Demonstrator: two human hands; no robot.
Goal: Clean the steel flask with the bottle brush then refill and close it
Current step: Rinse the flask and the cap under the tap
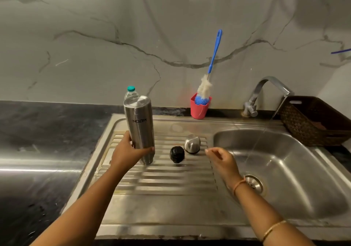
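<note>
Left hand (129, 150) grips the tall brushed-steel flask (139, 124) low on its body. We see the flask standing upside down on the ribbed steel drainboard (161, 179). Right hand (222, 158) hovers loose, fingers half curled, holding nothing, near the domed steel cap (192, 144) and black round stopper (177, 154). The blue-handled bottle brush (210, 67) stands in a pink cup (199, 110) behind. The tap (256, 91) runs.

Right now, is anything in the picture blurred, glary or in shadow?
Head view: motion blur smears the drainboard ridges; glare streaks the counter at left; a soft shadow darkens the wall top right; the flask in the left hand is sharp, lettering legible.
</note>
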